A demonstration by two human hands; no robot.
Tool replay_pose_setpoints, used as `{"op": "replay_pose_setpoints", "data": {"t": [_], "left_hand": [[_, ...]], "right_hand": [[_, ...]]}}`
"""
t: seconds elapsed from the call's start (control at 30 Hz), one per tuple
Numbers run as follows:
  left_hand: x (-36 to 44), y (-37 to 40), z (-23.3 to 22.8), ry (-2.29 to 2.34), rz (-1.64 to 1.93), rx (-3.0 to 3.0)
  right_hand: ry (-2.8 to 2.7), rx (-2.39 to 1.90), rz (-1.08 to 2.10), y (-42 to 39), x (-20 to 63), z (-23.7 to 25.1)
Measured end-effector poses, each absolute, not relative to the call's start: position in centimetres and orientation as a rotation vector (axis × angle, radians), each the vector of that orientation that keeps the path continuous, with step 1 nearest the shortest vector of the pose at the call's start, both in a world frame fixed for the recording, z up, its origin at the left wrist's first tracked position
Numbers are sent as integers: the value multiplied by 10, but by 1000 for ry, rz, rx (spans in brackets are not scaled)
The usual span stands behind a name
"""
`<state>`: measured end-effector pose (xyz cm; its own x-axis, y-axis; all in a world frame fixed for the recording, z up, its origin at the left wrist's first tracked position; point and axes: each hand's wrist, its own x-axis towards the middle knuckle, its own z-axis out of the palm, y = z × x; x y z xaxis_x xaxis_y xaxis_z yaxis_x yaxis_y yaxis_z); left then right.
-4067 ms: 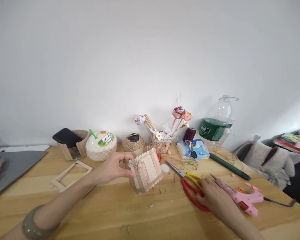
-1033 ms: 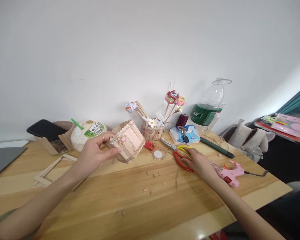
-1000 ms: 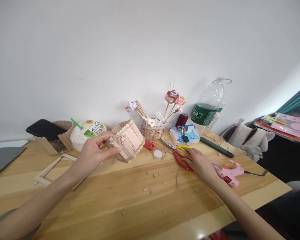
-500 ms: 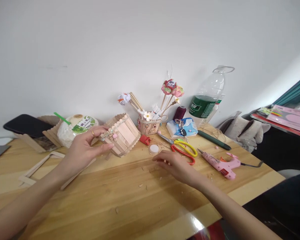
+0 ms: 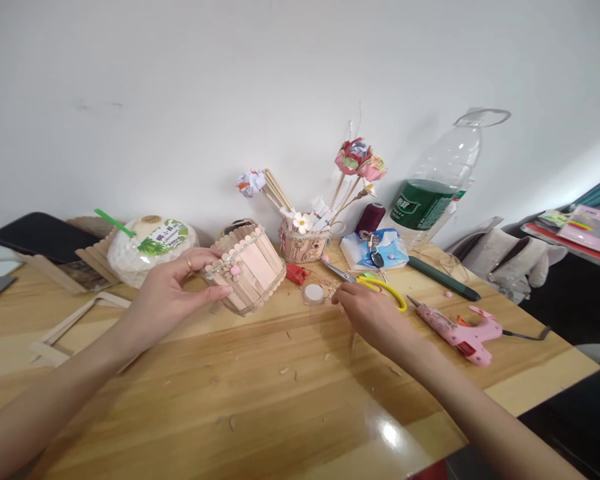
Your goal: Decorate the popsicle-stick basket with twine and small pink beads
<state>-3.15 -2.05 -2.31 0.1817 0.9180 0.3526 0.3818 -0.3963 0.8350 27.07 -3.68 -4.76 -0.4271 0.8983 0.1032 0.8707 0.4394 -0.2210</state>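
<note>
My left hand (image 5: 177,290) grips a small box made of wooden craft sticks (image 5: 253,267), tilted above the table, thumb on its front and fingers at its top edge. The box has scalloped trim and a pink flower with a bead. My right hand (image 5: 367,310) is over the table with its fingers pinched together; a faint thin strand shows below it, and what the fingertips hold cannot be made out. Behind that hand lie scissors (image 5: 387,290) with yellow and red handles, partly covered. A small round white-topped container (image 5: 313,293) sits left of the fingertips.
A pink glue gun (image 5: 460,333) lies at right with its cord. Behind stand a decorated pot (image 5: 304,247) with paper flowers, a large bottle (image 5: 430,193), a tissue pack (image 5: 373,250) and a wrapped coconut (image 5: 153,250). A stick frame (image 5: 65,327) lies at left; scraps dot the table.
My right hand has moved slightly right and up, nearer the scissors, and its fingers have drawn together. My left hand still holds the stick box, turned slightly. The camera view has shifted.
</note>
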Motion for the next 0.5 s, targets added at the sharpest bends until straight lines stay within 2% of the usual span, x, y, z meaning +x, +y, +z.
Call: {"op": "replay_pose_setpoints", "data": {"t": [0.23,0.37,0.5], "left_hand": [[-32,-20,-28,1278,1149,1897],[-34,-20,-29,1277,1176,1885],[-35,-20,-27,1328,1118,1860]], "right_hand": [[-2622,-1213,337,-50,241,-48],[-2541,-1326,235,-48,245,-50],[-2355,-1570,25,-49,276,-32]]}}
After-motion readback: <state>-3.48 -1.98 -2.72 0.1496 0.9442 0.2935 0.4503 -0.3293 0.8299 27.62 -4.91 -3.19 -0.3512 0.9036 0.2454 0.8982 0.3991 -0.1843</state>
